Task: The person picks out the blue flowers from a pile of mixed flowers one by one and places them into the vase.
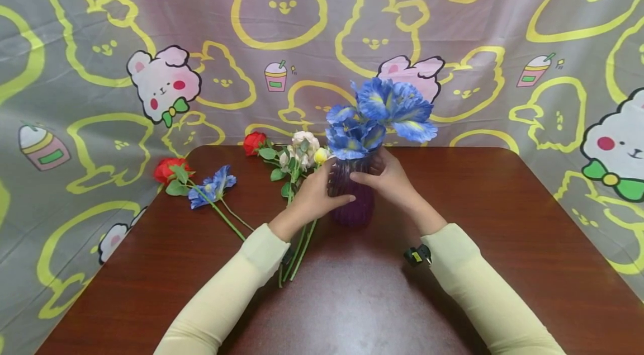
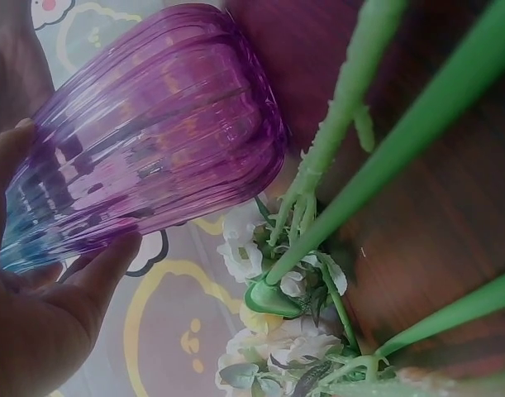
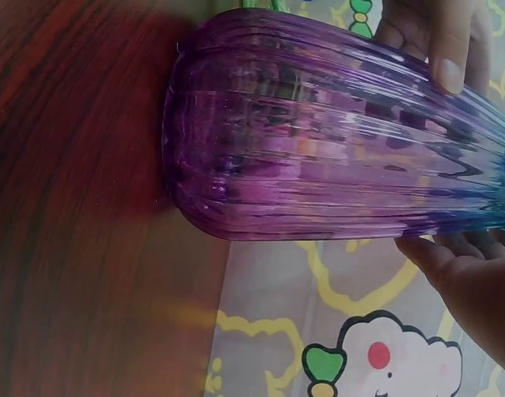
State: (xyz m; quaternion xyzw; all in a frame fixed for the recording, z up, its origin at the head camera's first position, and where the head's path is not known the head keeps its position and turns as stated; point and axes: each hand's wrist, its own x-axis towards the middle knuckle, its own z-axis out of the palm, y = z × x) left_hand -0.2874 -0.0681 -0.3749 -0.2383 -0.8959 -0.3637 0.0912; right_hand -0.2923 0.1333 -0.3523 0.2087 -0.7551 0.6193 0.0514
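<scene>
A ribbed glass vase (image 1: 354,209), purple below and bluish toward the neck, stands upright on the table in front of me. Large blue flowers (image 1: 394,106) with yellow streaks rise from its mouth. My left hand (image 1: 316,190) grips the vase's upper part from the left, its thumb on the near side. From the right, my right hand (image 1: 397,181) holds the same upper part, thumb also in front. Both wrist views show the purple glass body (image 2: 186,124) between the hands (image 3: 475,281). Petals and hands hide the rim.
Left of the vase lie white flowers (image 1: 305,145) with a yellow bloom (image 1: 320,156), their green stems (image 1: 304,251) running beneath my left forearm. Farther left are two red roses (image 1: 168,170) and a blue flower (image 1: 213,188). A patterned cloth (image 1: 312,64) hangs behind the brown table (image 1: 503,221).
</scene>
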